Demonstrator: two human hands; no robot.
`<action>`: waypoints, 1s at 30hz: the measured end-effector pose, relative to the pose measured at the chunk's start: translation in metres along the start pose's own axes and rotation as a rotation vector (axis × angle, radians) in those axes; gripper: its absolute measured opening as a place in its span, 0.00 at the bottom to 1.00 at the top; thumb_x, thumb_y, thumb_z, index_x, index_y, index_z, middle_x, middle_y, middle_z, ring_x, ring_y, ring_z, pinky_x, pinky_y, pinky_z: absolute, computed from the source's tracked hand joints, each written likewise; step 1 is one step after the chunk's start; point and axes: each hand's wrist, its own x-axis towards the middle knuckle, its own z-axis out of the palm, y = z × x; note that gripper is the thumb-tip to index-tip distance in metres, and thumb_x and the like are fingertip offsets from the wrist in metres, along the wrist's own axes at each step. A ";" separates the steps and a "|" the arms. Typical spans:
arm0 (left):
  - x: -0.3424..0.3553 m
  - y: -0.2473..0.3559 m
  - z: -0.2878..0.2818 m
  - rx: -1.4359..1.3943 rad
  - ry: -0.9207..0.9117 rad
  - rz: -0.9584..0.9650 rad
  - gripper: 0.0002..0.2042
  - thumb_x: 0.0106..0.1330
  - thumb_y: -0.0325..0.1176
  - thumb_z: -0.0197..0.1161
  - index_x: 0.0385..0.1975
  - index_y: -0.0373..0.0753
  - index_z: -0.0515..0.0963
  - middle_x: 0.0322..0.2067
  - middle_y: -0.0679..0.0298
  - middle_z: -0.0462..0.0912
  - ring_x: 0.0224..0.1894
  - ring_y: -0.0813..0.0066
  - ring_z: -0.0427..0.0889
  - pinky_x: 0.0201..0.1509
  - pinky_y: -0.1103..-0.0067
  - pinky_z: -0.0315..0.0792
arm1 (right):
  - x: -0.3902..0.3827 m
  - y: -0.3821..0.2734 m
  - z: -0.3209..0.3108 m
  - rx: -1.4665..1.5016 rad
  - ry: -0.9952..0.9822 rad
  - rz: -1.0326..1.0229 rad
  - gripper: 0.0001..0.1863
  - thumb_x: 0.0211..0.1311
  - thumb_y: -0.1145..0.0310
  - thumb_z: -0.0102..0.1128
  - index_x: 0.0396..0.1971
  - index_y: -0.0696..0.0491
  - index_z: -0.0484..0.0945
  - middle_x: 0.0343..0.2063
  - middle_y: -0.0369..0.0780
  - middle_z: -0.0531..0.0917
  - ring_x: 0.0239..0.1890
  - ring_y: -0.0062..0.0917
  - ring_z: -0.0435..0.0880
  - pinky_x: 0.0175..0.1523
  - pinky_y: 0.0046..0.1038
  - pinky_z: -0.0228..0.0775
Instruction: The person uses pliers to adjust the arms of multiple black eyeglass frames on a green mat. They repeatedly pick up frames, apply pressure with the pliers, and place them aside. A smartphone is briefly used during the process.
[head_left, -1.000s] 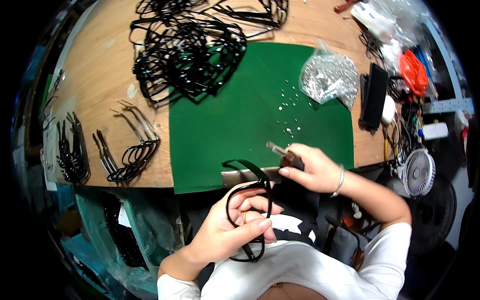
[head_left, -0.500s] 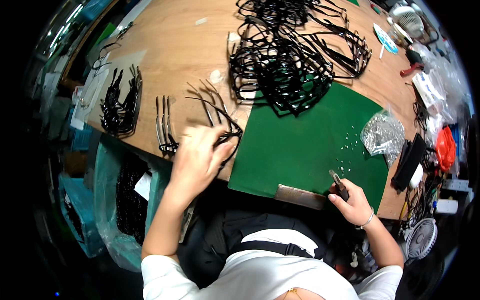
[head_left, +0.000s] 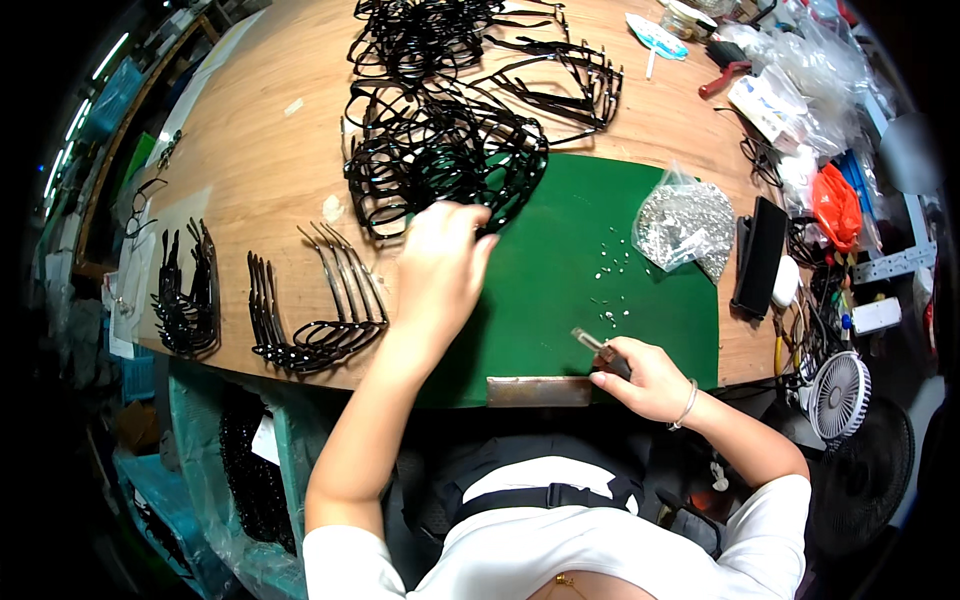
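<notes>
My left hand is at the lower edge of a tangled pile of black eyeglass frames, fingers curled, whatever they grip hidden. My right hand is closed on a dark-handled tool with a metal tip, above the green mat beside a metal strip on its front edge. At the left, two rows of frames stand with temples up: one nearer my hand, another farther out. Small silvery pieces lie on the mat near a bag of them.
The wooden table has cables, an orange bag, a black case and plastic packaging on the right. A small white fan is at the lower right. A teal plastic-lined bin sits below the table's left.
My left hand held a frame by my body, moved to the nearer left row, and is now up at the pile, that row left behind. My right hand keeps the tool.
</notes>
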 end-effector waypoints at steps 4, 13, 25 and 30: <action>0.014 -0.019 0.075 0.353 -0.127 -0.225 0.10 0.52 0.30 0.60 0.31 0.34 0.72 0.31 0.55 0.74 0.34 0.58 0.74 0.34 0.70 0.69 | -0.010 0.004 -0.002 -0.058 -0.015 -0.096 0.12 0.49 0.66 0.57 0.31 0.57 0.71 0.26 0.45 0.75 0.29 0.38 0.75 0.35 0.31 0.66; 0.032 0.046 -0.014 -1.310 -0.152 -0.587 0.13 0.66 0.41 0.43 0.27 0.38 0.65 0.30 0.56 0.78 0.27 0.74 0.78 0.35 0.82 0.69 | -0.016 0.011 -0.021 -0.281 0.067 -0.105 0.09 0.47 0.70 0.56 0.29 0.58 0.71 0.24 0.46 0.75 0.29 0.41 0.75 0.35 0.35 0.68; -0.099 0.095 -0.041 -1.079 -0.060 -0.761 0.39 0.46 0.14 0.60 0.56 0.35 0.44 0.40 0.50 0.73 0.28 0.81 0.77 0.37 0.87 0.70 | 0.033 0.032 -0.006 -0.362 0.309 0.086 0.07 0.47 0.72 0.55 0.22 0.59 0.70 0.23 0.47 0.73 0.28 0.42 0.74 0.33 0.36 0.66; -0.089 0.101 -0.028 -1.237 -0.069 -0.601 0.47 0.45 0.14 0.60 0.60 0.41 0.33 0.42 0.51 0.69 0.30 0.82 0.74 0.38 0.85 0.71 | 0.029 0.028 -0.015 -0.294 0.216 0.080 0.09 0.49 0.69 0.55 0.25 0.60 0.71 0.23 0.47 0.75 0.28 0.40 0.76 0.34 0.36 0.67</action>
